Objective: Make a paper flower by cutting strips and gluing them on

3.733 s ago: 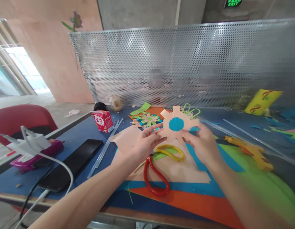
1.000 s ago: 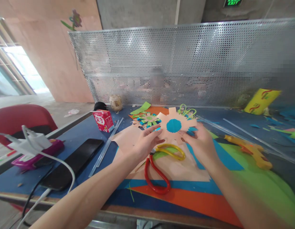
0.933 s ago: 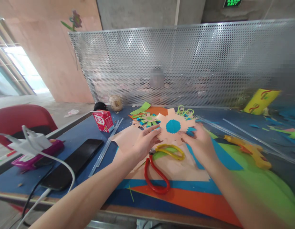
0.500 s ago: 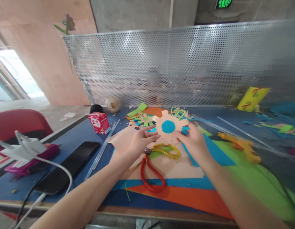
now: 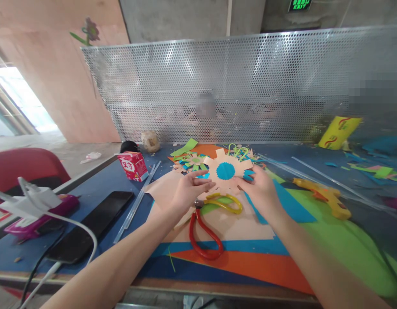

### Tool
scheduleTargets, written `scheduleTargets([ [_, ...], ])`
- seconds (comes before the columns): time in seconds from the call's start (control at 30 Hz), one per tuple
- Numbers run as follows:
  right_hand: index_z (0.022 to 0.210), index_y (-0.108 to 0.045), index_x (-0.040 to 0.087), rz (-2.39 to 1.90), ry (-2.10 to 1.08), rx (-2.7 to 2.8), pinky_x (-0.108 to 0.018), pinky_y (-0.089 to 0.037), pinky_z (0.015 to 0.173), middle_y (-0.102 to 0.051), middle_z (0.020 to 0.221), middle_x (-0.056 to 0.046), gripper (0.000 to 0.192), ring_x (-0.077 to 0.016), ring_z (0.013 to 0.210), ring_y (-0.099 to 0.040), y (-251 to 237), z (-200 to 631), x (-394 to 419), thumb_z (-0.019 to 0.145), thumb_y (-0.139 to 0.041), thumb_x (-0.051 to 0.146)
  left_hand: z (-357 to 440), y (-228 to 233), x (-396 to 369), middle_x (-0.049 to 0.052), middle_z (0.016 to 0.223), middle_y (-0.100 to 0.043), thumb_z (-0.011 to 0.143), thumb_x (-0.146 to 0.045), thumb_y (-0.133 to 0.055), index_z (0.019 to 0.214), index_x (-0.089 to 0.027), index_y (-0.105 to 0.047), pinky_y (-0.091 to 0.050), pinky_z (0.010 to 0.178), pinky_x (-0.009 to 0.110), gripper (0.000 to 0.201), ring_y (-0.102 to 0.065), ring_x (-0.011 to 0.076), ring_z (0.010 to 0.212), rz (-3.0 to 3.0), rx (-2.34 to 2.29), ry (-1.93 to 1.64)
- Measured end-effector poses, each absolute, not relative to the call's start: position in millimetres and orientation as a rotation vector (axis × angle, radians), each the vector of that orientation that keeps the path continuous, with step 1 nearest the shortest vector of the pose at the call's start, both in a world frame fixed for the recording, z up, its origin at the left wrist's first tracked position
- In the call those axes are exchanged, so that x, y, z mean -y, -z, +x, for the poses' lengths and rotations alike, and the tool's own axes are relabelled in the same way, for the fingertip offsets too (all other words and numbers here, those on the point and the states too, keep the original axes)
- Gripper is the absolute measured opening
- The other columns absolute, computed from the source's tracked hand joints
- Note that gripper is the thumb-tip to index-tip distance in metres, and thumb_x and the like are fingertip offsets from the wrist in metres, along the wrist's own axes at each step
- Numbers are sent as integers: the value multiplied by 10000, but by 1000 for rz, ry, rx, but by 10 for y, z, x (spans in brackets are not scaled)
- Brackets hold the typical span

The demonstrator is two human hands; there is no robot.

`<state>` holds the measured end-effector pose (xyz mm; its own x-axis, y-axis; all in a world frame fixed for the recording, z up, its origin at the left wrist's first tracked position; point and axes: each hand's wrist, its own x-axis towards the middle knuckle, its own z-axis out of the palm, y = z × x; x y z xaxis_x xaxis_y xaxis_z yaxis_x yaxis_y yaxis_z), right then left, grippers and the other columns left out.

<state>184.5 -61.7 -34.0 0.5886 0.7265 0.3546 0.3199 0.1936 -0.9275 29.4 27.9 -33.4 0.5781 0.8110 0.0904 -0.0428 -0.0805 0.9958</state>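
A pale peach paper flower (image 5: 214, 173) with a scalloped blue circle at its centre is tilted up over the paper pile. My right hand (image 5: 258, 184) pinches its right edge, with a bit of blue petal showing by the fingers. At the flower's left side is my left hand (image 5: 190, 189), fingers stretched out and apart; whether the fingertips touch the petals I cannot tell. Beneath both hands lie scissors with one red and one yellow handle (image 5: 206, 236), their blades hidden. Peach paper sheets (image 5: 246, 225) spread under them.
Several finished paper flowers (image 5: 196, 159) lie behind. A yellow glue gun (image 5: 323, 197) and clear glue sticks (image 5: 340, 180) are at right, a black phone (image 5: 92, 225), red box (image 5: 133, 166) and white charger plugs (image 5: 37, 199) at left. A perforated metal screen (image 5: 185, 68) borders the back.
Both hands and the paper flower have stayed almost in place. The whole view has shifted very slightly.
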Motion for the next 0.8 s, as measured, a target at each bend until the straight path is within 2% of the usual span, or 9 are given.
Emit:
scheduleTargets([
  [0.23, 874, -530, 189, -1368, -312, 986, -351, -504, 674, -631, 853, -67, 286, -225, 793, -614, 357, 1908, 625, 627, -639, 285, 293, 277, -232, 12, 740, -672, 539, -278, -760, 1043, -174, -538, -485, 646, 244, 560, -643, 163, 736, 1467, -627, -772],
  [0.37, 848, -539, 178, -1385, -327, 934, -338, -516, 603, -626, 787, -54, 299, -213, 715, -612, 335, 1908, 648, 606, -662, 304, 285, 273, -232, 44, 779, -669, 556, -352, -742, 1039, -193, -540, -466, 491, 212, 548, -640, 191, 732, 1551, -690, -734],
  [0.43, 830, -546, 172, -1384, -347, 915, -327, -520, 573, -621, 780, -51, 301, -202, 688, -602, 317, 1892, 659, 593, -670, 309, 280, 279, -239, 61, 774, -672, 548, -359, -745, 1022, -183, -551, -458, 467, 211, 542, -639, 205, 731, 1573, -717, -755],
  [0.6, 859, -550, 167, -1334, -416, 897, -307, -522, 546, -619, 830, -59, 346, -187, 687, -588, 285, 1865, 672, 577, -681, 318, 262, 328, -273, 38, 720, -671, 574, -313, -740, 1025, -195, -569, -486, 561, 224, 497, -635, 160, 683, 1573, -655, -786],
  [0.8, 857, -551, 168, -1323, -433, 881, -295, -520, 546, -619, 819, -56, 348, -183, 691, -586, 277, 1864, 669, 573, -683, 321, 266, 345, -287, 19, 686, -658, 569, -313, -742, 986, -194, -579, -488, 585, 233, 464, -638, 169, 699, 1555, -648, -790],
])
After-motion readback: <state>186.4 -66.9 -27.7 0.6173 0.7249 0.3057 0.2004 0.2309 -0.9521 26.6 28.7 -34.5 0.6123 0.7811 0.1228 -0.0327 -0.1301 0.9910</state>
